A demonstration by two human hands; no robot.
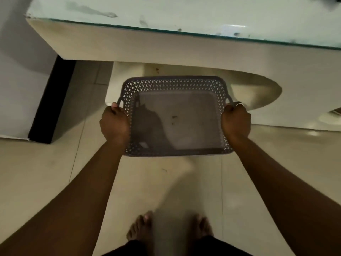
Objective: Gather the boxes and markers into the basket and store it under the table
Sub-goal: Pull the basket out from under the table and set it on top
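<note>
Glass-topped surface (pixel 184 12) spans the far side, tiled floor (pixel 46 172) below. Grey lattice basket (pixel 173 84) is held level and low, just near of the surface edge; nothing visible inside, no boxes or markers in view. Left hand (pixel 114 122) and right hand (pixel 236 121) each grip a side handle, fingers (pixel 114 106) curled round. Likely best: keep it level, clear the edge, and load it before stowing.

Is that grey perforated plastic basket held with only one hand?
No, the left hand and the right hand each grip a side handle of the grey perforated plastic basket.
</note>
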